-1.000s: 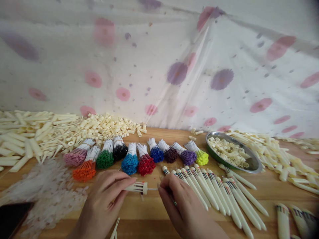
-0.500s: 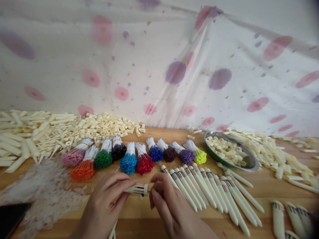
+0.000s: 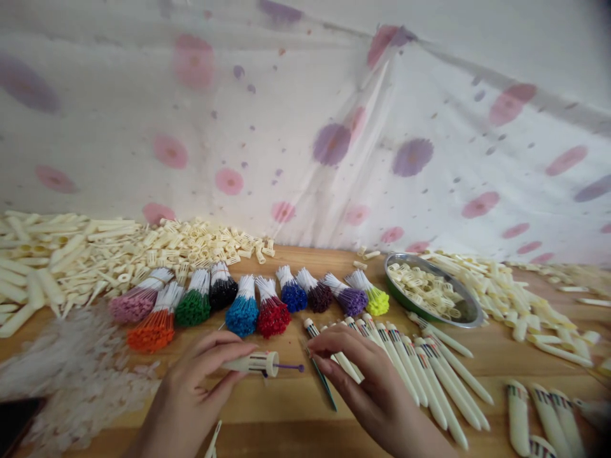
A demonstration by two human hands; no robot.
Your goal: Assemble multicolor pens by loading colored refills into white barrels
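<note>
My left hand (image 3: 198, 385) grips a cream multicolour pen barrel (image 3: 251, 363) with slots near its wide open end. A thin purple refill (image 3: 290, 366) sticks out of that end, pointing right. My right hand (image 3: 356, 362) is a short way to the right, thumb and forefinger closed at the upper end of slim dark green tweezers (image 3: 324, 383). The tweezers slant down over the table, and whether they touch it I cannot tell. Behind my hands stand bundled refills, among them a red bundle (image 3: 273, 312) and a purple bundle (image 3: 351, 298).
Finished-looking pens (image 3: 429, 388) lie in a row at right, with stubby pens (image 3: 518, 413) beyond. A metal dish (image 3: 470, 315) holds slotted parts. Cream parts (image 3: 200, 242) are heaped at back left, clear plastic bits (image 3: 71, 375) at left, near a dark flat object (image 3: 19, 420).
My right hand has moved right, away from the barrel's open end, uncovering the purple refill and the tweezers. My left hand still holds the barrel. The view has shifted slightly.
</note>
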